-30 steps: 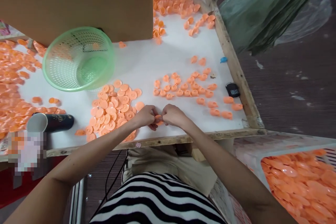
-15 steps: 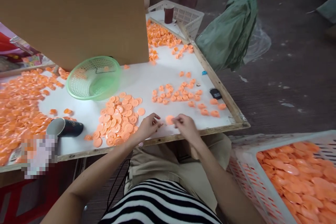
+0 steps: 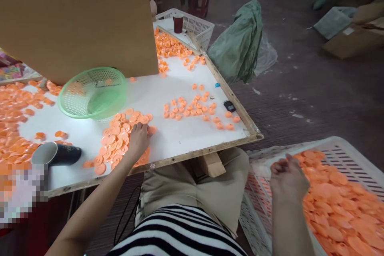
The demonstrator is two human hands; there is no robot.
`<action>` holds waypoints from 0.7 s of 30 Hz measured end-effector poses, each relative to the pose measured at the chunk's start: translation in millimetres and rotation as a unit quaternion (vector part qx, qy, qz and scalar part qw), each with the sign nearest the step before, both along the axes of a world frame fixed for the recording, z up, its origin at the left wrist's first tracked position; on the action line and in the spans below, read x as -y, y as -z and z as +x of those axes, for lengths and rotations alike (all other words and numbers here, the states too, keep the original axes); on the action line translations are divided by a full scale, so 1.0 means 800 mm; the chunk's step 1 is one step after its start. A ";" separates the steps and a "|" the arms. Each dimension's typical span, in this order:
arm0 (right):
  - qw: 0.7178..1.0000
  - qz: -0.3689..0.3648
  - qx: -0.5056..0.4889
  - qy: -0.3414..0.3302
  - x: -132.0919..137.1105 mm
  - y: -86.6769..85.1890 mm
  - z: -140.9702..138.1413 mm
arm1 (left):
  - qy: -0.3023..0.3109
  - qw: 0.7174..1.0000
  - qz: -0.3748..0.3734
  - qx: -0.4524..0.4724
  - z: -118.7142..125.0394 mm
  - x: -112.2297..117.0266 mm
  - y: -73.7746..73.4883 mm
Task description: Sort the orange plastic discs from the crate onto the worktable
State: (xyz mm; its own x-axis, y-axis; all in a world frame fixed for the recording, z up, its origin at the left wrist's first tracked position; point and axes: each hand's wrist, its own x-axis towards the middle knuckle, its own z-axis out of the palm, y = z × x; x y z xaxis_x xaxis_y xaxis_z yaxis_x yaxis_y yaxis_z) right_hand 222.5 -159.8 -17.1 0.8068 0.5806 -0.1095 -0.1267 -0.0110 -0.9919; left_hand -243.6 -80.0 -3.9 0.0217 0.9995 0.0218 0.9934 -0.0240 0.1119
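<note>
My left hand [image 3: 139,139] is at the right side of a pile of flat round orange plastic discs [image 3: 115,142]. Its fingers are curled down on a single orange disc [image 3: 151,130], which shows beyond the fingertips. My right hand [image 3: 288,178] hangs over the near-left rim of a white plastic basket [image 3: 345,142], its fingers loosely bent and apart, and no disc shows in it. The basket is heaped with orange pieces [image 3: 339,204]. Small orange cap-like pieces [image 3: 190,108] stand in loose rows on the white tabletop [image 3: 177,144].
A green sieve basket [image 3: 93,94] stands behind the disc pile, before a large cardboard panel [image 3: 81,20]. A dark cup [image 3: 60,154] lies on its side at left. A wooden edge [image 3: 192,153] borders the table. Beyond it are a black object [image 3: 229,106] and a green sack [image 3: 237,44].
My right hand has left the table and swung right to the basket, the disc gone from its fingers. My left hand has moved left onto the pile's edge. The view has turned right.
</note>
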 end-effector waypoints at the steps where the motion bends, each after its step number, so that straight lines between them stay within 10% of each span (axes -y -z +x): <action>1: 0.999 -0.007 0.036 -0.008 -0.017 0.000 -0.022 | -0.001 1.000 -0.001 0.005 0.002 0.000 0.000; 9: 0.830 -0.088 0.453 -0.312 -0.132 0.015 -0.138 | -0.018 0.997 0.018 0.071 0.010 0.000 0.002; 21: 0.806 -0.031 0.214 -0.551 -0.123 0.021 -0.290 | -0.041 0.871 -0.075 0.484 0.057 0.002 0.012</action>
State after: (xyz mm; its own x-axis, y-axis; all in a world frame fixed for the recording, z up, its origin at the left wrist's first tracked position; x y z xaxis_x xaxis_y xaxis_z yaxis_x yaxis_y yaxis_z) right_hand -9.8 -61.0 -34.1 -0.2245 0.9744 -0.0146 0.3466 0.0659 -0.9357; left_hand -197.7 -81.4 -13.5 -0.0051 0.9901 -0.1406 0.4291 0.1291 0.8940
